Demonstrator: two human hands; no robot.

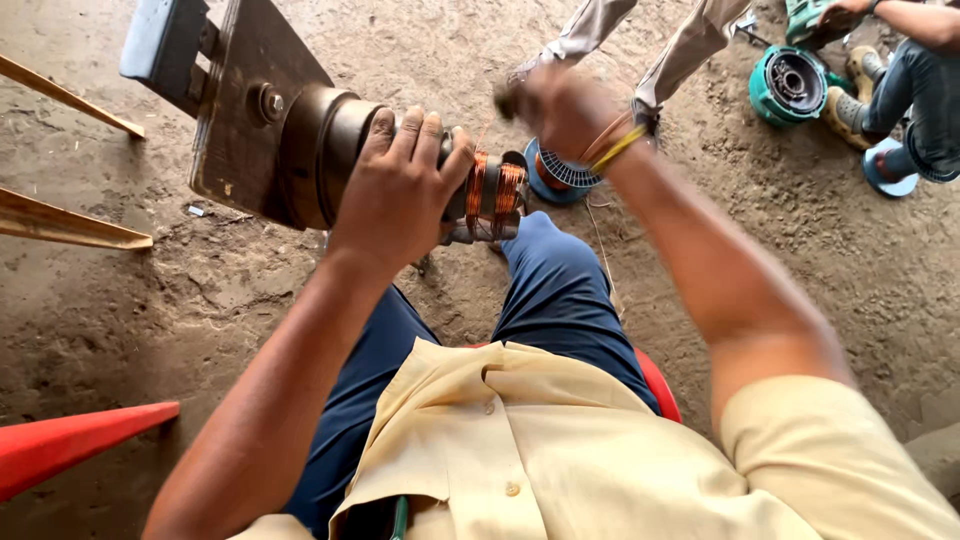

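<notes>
My left hand [400, 190] is wrapped over the top of a dark, round metal spindle [320, 150], fingers curled down its far side, gripping it just left of the copper wire coil [495, 190] wound in bright orange turns around the spindle's tip. My right hand [560, 105] hovers a little farther away and to the right of the coil, blurred (I cannot tell whether it is closed on anything, though it looks bunched like a fist). The spindle's long axis runs left to right, from a rusty flat steel plate [245, 110] with a bolt in it toward the coil, so the coil sits between my two hands, touching the left one and just apart from the right.

Below are my knees in dark blue trousers [555, 300] and the rim of a red plastic seat [660, 385]. Beyond the coil a blue ribbed round cap [560, 175] lies on the bare dirt floor [850, 260]. Far right, another person's leg rests beside a teal round motor housing [790, 85].
</notes>
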